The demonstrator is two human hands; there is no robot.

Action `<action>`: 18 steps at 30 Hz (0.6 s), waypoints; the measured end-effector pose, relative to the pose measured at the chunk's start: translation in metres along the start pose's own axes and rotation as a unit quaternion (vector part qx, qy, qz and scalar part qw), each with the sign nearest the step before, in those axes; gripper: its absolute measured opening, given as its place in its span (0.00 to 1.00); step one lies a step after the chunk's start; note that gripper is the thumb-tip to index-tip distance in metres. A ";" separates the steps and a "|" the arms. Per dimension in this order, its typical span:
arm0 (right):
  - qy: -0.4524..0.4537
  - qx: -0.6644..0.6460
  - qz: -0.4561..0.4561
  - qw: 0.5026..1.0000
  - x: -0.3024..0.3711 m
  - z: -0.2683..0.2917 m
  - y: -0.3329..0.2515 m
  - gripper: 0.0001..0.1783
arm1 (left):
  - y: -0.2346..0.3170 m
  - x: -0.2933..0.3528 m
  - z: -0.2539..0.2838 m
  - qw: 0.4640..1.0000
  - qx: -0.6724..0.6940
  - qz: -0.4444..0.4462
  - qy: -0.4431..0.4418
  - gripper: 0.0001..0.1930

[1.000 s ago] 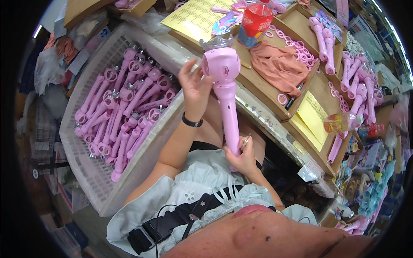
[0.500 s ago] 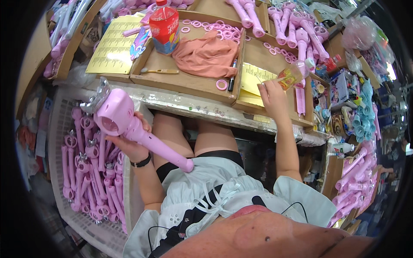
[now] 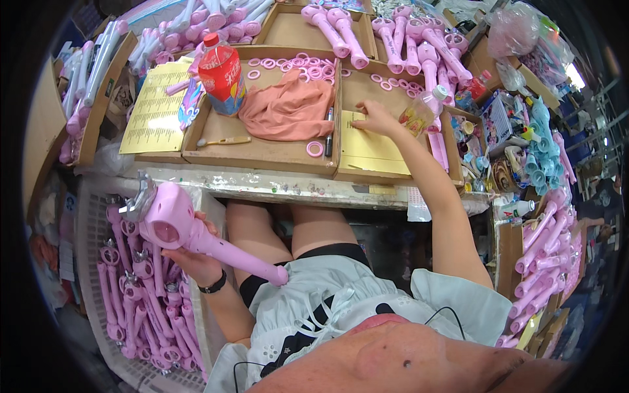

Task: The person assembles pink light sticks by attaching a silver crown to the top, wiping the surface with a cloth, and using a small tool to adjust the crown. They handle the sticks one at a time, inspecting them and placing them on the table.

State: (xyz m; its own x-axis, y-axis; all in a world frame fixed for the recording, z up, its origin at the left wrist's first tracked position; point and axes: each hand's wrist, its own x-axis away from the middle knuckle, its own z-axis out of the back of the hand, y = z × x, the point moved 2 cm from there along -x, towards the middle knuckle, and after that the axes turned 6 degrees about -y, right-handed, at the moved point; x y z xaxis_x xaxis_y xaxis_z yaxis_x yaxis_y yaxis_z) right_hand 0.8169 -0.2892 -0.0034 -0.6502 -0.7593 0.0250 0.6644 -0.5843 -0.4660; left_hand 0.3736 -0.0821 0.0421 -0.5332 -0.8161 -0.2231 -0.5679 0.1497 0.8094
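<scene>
My left hand (image 3: 198, 263) is wrapped round the neck of a pink toy wand (image 3: 208, 243) with a silver crown-shaped top and a round opening in its head. The wand's handle slants down to the right, its end over my lap. On the table, my right hand (image 3: 378, 120) is at the far part of a stack of yellow printed sheets (image 3: 370, 155) in a cardboard tray. Its thumb and fingers are apart, the thumb close to the paper; whether it touches is unclear. Right of it stands a clear bottle (image 3: 422, 112) with a white cap.
An orange cloth (image 3: 285, 111), pink rings (image 3: 314, 149), a toothbrush (image 3: 225, 141) and a black marker (image 3: 329, 141) lie in the neighbouring tray, beside a red-labelled bottle (image 3: 221, 75). A white plastic basket (image 3: 92, 288) of pink wands stands at my left. More wands (image 3: 547, 245) are piled at right.
My right hand has moved left and farther over the yellow sheets, its fingers now spread. My left hand still holds the wand. The whole view has shifted slightly.
</scene>
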 end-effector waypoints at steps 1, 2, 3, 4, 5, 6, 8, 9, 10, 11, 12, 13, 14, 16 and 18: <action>0.009 0.048 0.004 0.999 -0.001 -0.005 0.000 0.29 | 0.000 0.001 0.001 1.000 0.013 -0.001 0.002 0.48; 0.042 0.065 0.018 0.997 0.002 -0.010 -0.002 0.25 | 0.002 0.001 0.002 1.000 0.019 0.001 0.000 0.48; 0.070 0.068 0.019 0.995 0.006 -0.014 -0.003 0.23 | 0.001 0.002 0.004 1.000 0.005 0.004 0.010 0.48; 0.116 0.070 0.029 0.990 0.012 -0.019 -0.005 0.21 | 0.001 0.002 0.005 1.000 0.009 0.008 0.014 0.49; 0.140 0.074 0.019 0.987 0.016 -0.022 -0.006 0.18 | 0.000 0.002 0.006 0.999 0.025 0.014 0.015 0.49; 0.176 0.066 0.050 0.981 0.019 -0.024 -0.009 0.17 | -0.001 0.002 0.006 1.000 0.013 0.016 0.013 0.49; 0.215 0.050 0.081 0.972 0.024 -0.026 -0.011 0.14 | -0.003 0.001 0.006 1.000 0.016 0.025 0.003 0.49; 0.214 0.057 0.080 0.972 0.025 -0.027 -0.012 0.13 | -0.004 0.001 0.005 1.000 0.010 0.025 -0.004 0.48; 0.221 0.061 0.087 0.969 0.025 -0.027 -0.013 0.12 | -0.004 0.001 0.005 1.000 0.004 0.023 -0.010 0.48; 0.233 0.065 0.105 0.965 0.025 -0.027 -0.014 0.11 | -0.005 0.001 0.004 1.000 -0.001 0.020 -0.015 0.48; 0.232 0.059 0.100 0.966 0.026 -0.027 -0.014 0.11 | -0.005 0.001 0.004 1.000 0.006 0.022 -0.014 0.48; 0.237 0.052 0.105 0.964 0.026 -0.027 -0.014 0.11 | -0.005 0.001 0.004 1.000 0.013 0.024 -0.014 0.48; 0.242 0.044 0.109 0.963 0.027 -0.026 -0.014 0.11 | -0.005 0.001 0.003 0.999 0.034 0.026 -0.014 0.48; 0.238 0.031 0.104 0.965 0.028 -0.026 -0.014 0.10 | -0.006 0.001 0.003 0.999 0.024 0.026 -0.014 0.48; 0.236 0.031 0.101 0.966 0.028 -0.026 -0.014 0.10 | -0.007 0.000 0.002 0.999 0.021 0.025 -0.015 0.47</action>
State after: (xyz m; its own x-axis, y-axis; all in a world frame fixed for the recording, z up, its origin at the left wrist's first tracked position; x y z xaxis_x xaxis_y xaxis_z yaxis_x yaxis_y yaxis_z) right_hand 0.7799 -0.2948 -0.0194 -0.5912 -0.6531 -0.4732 0.8063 -0.4649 -0.3658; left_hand 0.3764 -0.0821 0.0358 -0.5803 -0.7897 -0.1991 -0.5655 0.2148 0.7963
